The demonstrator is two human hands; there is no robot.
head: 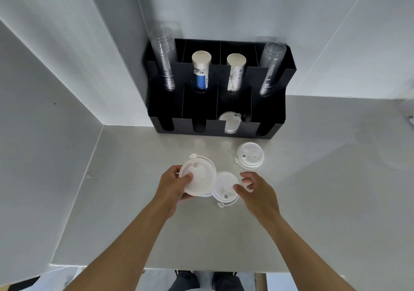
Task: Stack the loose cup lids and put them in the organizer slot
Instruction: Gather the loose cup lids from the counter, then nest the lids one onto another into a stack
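My left hand (pixel 173 186) grips a small stack of white translucent cup lids (pixel 198 176), held just above the counter. Beside it, to the right, a second lid stack (pixel 225 189) lies on the counter, and the thumb and fingers of my right hand (pixel 255 191) are spread at its right edge, thumb touching the rim. A third lid stack (pixel 250 155) lies farther back to the right, untouched. The black organizer (pixel 275 114) stands against the wall, and one of its front slots holds lids (pixel 230 122).
The organizer's rear compartments hold two stacks of clear cups (pixel 164 60) (pixel 272 67) and two stacks of paper cups (pixel 201 71) (pixel 235 72). White walls close in at the left and behind. The grey counter (pixel 324 178) extends right; its front edge is near my body.
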